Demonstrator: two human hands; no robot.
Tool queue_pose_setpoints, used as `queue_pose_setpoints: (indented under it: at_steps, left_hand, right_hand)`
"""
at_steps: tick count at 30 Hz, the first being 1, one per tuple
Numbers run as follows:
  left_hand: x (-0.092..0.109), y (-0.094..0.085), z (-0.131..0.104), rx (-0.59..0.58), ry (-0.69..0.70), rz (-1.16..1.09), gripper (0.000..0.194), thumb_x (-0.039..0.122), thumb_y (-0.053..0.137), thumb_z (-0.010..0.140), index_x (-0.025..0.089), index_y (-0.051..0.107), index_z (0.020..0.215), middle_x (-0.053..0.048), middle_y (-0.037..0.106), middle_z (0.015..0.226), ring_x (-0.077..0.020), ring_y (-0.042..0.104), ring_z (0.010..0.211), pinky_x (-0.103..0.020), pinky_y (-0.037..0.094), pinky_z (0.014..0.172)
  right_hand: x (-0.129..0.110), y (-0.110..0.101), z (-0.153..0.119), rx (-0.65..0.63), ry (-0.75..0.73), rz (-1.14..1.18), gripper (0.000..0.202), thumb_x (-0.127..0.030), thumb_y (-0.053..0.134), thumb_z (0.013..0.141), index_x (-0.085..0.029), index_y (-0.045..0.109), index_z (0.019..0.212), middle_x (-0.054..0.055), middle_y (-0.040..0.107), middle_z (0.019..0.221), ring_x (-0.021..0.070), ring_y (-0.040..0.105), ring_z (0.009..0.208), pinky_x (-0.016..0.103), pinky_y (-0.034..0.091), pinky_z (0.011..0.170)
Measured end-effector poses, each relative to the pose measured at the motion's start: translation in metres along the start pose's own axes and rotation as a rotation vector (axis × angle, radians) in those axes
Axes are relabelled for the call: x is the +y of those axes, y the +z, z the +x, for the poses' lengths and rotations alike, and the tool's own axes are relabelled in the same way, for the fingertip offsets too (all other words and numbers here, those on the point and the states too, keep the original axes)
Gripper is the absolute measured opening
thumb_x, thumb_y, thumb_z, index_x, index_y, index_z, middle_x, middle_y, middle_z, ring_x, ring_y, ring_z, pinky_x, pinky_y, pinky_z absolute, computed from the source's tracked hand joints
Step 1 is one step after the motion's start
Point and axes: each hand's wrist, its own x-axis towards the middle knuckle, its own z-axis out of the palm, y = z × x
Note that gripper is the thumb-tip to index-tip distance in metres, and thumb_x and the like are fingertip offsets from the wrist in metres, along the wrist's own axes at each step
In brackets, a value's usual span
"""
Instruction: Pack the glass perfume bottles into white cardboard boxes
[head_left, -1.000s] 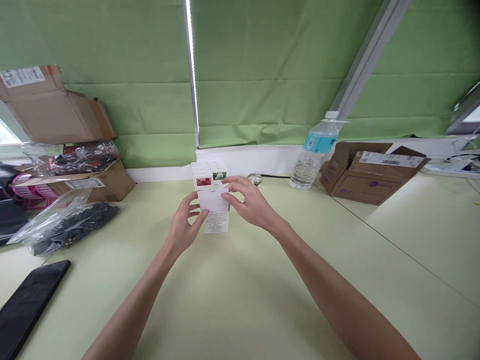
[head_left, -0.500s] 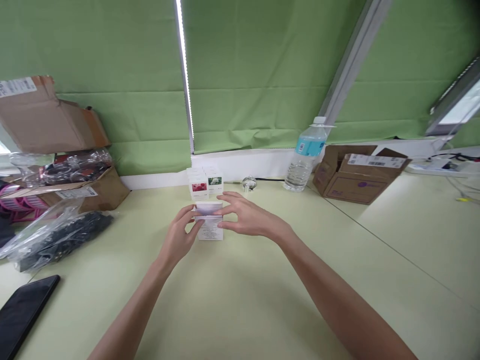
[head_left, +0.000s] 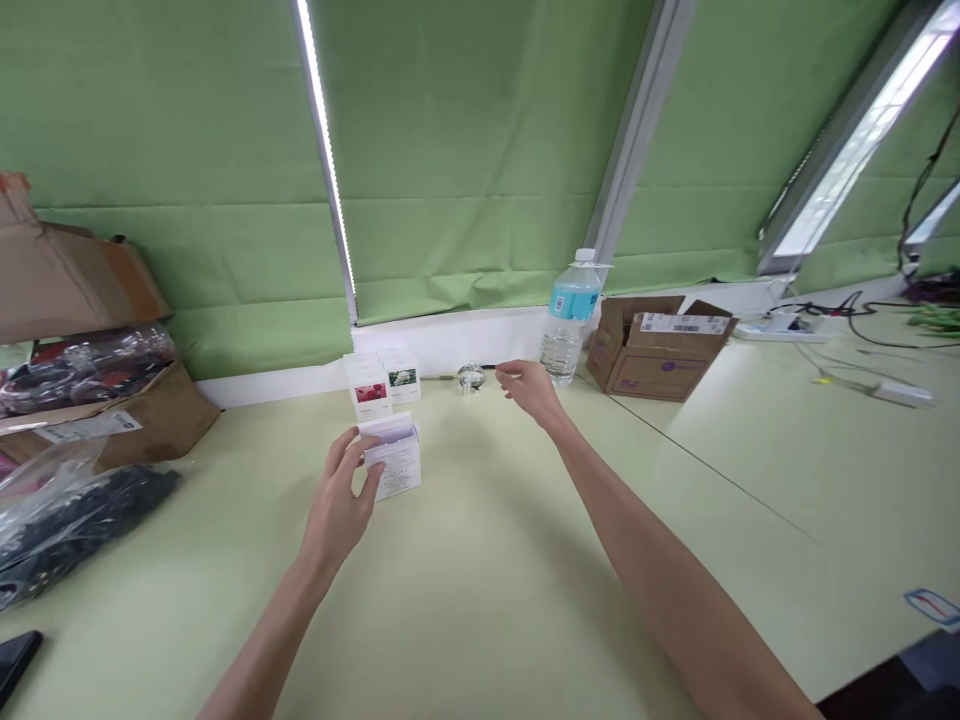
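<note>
My left hand (head_left: pixel 341 495) grips the left side of a small white box (head_left: pixel 397 470) with printed text. The box stands on the table, its top flap raised and its inside partly showing. My right hand (head_left: pixel 531 390) is raised off to the right, away from the box, with half-curled fingers slightly apart and nothing visible in them. Just left of its fingertips lies a clear, shiny object (head_left: pixel 471 378), like glass, too small to name. Behind the box stand white picture boxes in a group, one with a red flower picture (head_left: pixel 370 394), one with a white flower picture (head_left: pixel 403 378).
A water bottle (head_left: pixel 571 320) and an open cardboard box (head_left: pixel 660 350) stand at the back right. Cardboard boxes (head_left: pixel 142 410) and a plastic bag with dark contents (head_left: pixel 82 520) are at the left. A phone (head_left: pixel 16 660) lies at the lower left; cables and a power strip (head_left: pixel 780 326) are far right.
My right hand has let go of the white box and moved right, close to the clear object. My left hand still holds the box, now turned slightly. The view has swung right.
</note>
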Motion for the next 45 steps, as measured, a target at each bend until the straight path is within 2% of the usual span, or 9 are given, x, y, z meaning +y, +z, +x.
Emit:
queue_pose_setpoints:
  at_steps: [5,7,12,18,28,34,38,41,45]
  left_hand:
    - [0.004,0.002,-0.003,0.043,-0.088,-0.109,0.083,0.037,0.058,0.082,0.033,0.006,0.146,-0.013,0.045,0.138,-0.0257,0.061,0.106,-0.044,0.053,0.082]
    - [-0.003,0.005,-0.004,-0.026,-0.160,-0.127,0.080,0.039,0.060,0.080,0.030,0.013,0.145,-0.013,0.053,0.130,-0.0276,0.062,0.106,-0.046,0.052,0.082]
    - [-0.031,0.013,-0.004,-0.276,-0.252,-0.213,0.041,0.042,0.055,0.082,0.021,0.053,0.118,-0.011,0.064,0.118,-0.0266,0.061,0.109,-0.044,0.050,0.091]
    - [-0.050,0.015,0.004,-0.251,-0.290,-0.161,0.040,0.041,0.053,0.083,0.021,0.054,0.118,-0.010,0.063,0.121,-0.0262,0.061,0.110,-0.045,0.047,0.094]
    - [-0.062,0.018,0.006,-0.234,-0.317,0.032,0.042,0.044,0.052,0.081,0.024,0.053,0.118,-0.007,0.066,0.116,-0.0273,0.062,0.106,-0.039,0.050,0.086]
    - [-0.050,0.021,0.005,-0.185,-0.348,0.016,0.061,0.047,0.057,0.079,0.022,0.040,0.132,-0.010,0.060,0.124,-0.0264,0.059,0.110,-0.037,0.049,0.086]
    - [-0.035,0.017,0.002,0.113,-0.247,0.069,0.070,0.048,0.060,0.077,0.023,0.033,0.136,-0.012,0.049,0.133,-0.0250,0.056,0.109,-0.036,0.048,0.083]
    - [-0.019,0.015,-0.004,0.296,-0.103,0.155,0.044,0.045,0.058,0.080,0.020,0.050,0.115,-0.007,0.059,0.105,-0.0183,0.057,0.084,-0.033,0.047,0.077]
    - [0.005,0.025,-0.017,0.065,-0.041,0.031,0.022,0.041,0.052,0.085,0.021,0.056,0.094,-0.002,0.057,0.081,-0.0130,0.052,0.065,-0.025,0.044,0.061]
  right_hand:
    - [0.033,0.015,0.020,-0.006,0.064,-0.047,0.044,-0.025,0.062,0.074,-0.010,0.062,0.115,0.015,0.064,0.113,0.0205,0.066,0.080,0.029,0.052,0.066]
    - [0.038,0.023,0.029,-0.030,0.076,-0.056,0.047,-0.026,0.066,0.072,-0.011,0.062,0.116,0.014,0.064,0.113,0.0198,0.066,0.078,0.027,0.051,0.065]
    - [0.047,0.040,0.058,-0.099,0.078,-0.067,0.054,-0.023,0.065,0.072,-0.011,0.056,0.124,0.016,0.059,0.122,0.0126,0.063,0.064,0.022,0.049,0.053]
    - [0.061,0.059,0.083,-0.172,0.051,-0.082,0.047,-0.020,0.065,0.071,-0.011,0.061,0.118,0.011,0.067,0.108,0.0087,0.058,0.058,0.018,0.045,0.052]
    - [0.080,0.064,0.097,-0.174,0.001,-0.148,0.037,-0.018,0.068,0.069,-0.011,0.066,0.105,0.006,0.068,0.098,0.0145,0.061,0.077,0.020,0.044,0.068]
    - [0.086,0.058,0.090,-0.087,-0.021,-0.104,0.034,-0.022,0.064,0.074,-0.013,0.062,0.107,0.009,0.065,0.104,0.0171,0.059,0.088,0.024,0.045,0.074]
    - [0.086,0.041,0.076,-0.081,-0.030,-0.030,0.036,-0.025,0.056,0.080,-0.012,0.056,0.114,0.011,0.062,0.109,0.0147,0.059,0.078,0.024,0.046,0.067]
    - [0.080,0.028,0.057,-0.174,-0.065,0.037,0.034,-0.026,0.060,0.078,-0.011,0.057,0.108,0.009,0.065,0.100,0.0112,0.057,0.063,0.021,0.044,0.056]
    - [0.066,0.024,0.018,-0.367,-0.142,0.132,0.030,-0.029,0.065,0.075,-0.014,0.061,0.101,0.005,0.065,0.089,0.0091,0.055,0.055,0.020,0.044,0.050]
